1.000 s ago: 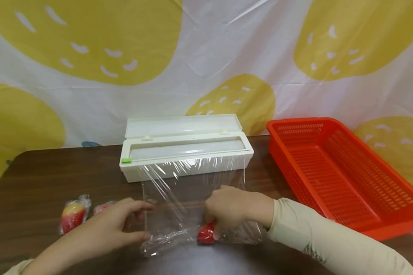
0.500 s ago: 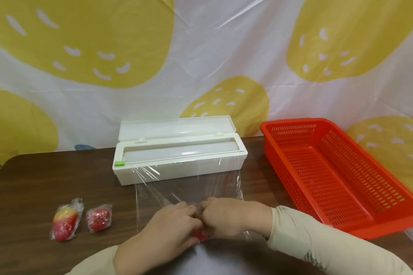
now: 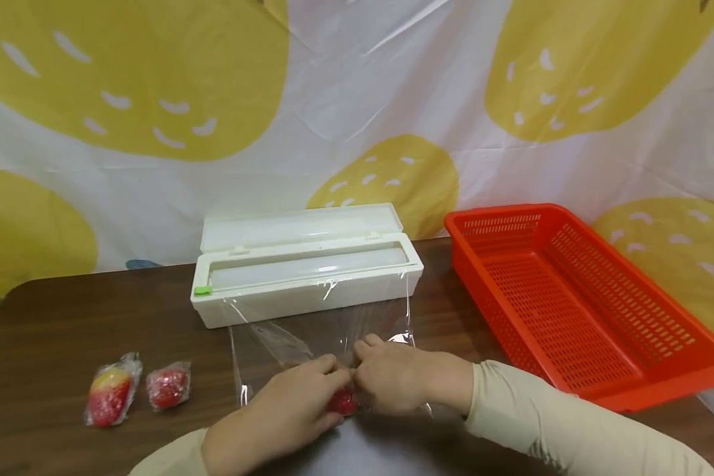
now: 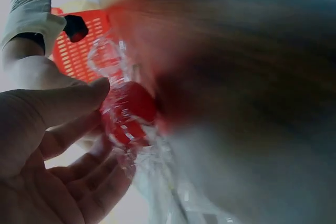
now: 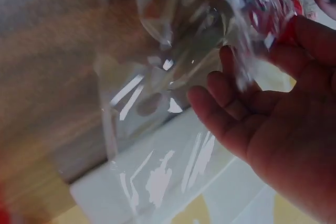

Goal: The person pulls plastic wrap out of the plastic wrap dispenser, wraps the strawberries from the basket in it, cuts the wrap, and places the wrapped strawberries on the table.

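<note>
A small round red fruit, partly covered in crinkled plastic wrap, lies between both hands near the table's front. My left hand holds it from the left, thumb on one side and fingers on the other. From the right, my right hand grips gathered wrap beside the fruit, its fingers curled in the right wrist view. The clear wrap still runs in a sheet from the hands back to a white wrap dispenser, whose lid stands up. Both hands hide much of the fruit.
At left on the brown table lie a wrapped yellow-and-red mango-like fruit and a wrapped red fruit. A red plastic basket stands at right. A patterned cloth hangs behind the table.
My left hand has moved right, from beside the sheet onto the red fruit, meeting the right hand. The two wrapped fruits at left have come into full view.
</note>
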Demonstrator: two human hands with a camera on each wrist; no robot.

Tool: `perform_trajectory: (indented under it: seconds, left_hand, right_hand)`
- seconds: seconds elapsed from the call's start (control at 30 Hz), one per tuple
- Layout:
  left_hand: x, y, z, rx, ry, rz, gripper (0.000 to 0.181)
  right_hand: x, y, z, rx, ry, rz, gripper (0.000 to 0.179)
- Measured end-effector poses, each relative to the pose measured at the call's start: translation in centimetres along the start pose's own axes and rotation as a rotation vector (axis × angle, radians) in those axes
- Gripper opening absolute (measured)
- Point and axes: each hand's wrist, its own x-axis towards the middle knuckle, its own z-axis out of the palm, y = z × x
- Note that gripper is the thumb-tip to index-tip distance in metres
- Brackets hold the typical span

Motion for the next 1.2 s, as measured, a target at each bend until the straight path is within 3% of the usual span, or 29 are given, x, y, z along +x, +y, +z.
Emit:
perform_trajectory:
  seconds: [0.13, 0.3, 0.43, 0.53, 0.63, 0.77, 1.0, 1.2]
  left_hand:
    - [-0.1, 0.1, 0.6, -0.003, 0.026, -0.033, 0.036]
    - [0.0, 0.0, 0.9, 0.068, 0.071, -0.011, 0.031]
    - [0.0, -0.1, 0.9, 0.058, 0.087, -0.019, 0.029]
    - [0.0, -0.1, 1.0, 0.025, 0.08, -0.027, 0.025]
    - [0.1, -0.2, 0.9, 0.011, 0.072, -0.017, 0.019]
    - [0.3, -0.2, 0.9, 0.012, 0.076, -0.015, 0.013]
    - [0.1, -0.4, 0.7, -0.014, 0.019, -0.085, 0.027]
    - [0.4, -0.9, 0.5, 0.008, 0.024, -0.086, 0.024]
  right_hand:
    - [-0.1, 0.3, 0.2, 0.124, -0.001, 0.004, 0.015]
    - [-0.3, 0.3, 0.4, 0.167, 0.035, -0.014, 0.018]
    - [-0.7, 0.2, 0.5, 0.138, 0.082, -0.007, 0.023]
    - [-1.1, 0.0, 0.7, 0.13, 0.151, 0.052, 0.038]
    - [-1.4, -0.2, 1.2, 0.118, 0.293, 0.121, 0.04]
    - [-1.5, -0.8, 1.8, 0.055, 0.467, 0.168, 0.027]
    - [-1.6, -1.9, 2.9, -0.133, 0.565, 0.159, 0.045]
    - [-1.3, -2.4, 3.9, -0.165, 0.614, 0.2, 0.071]
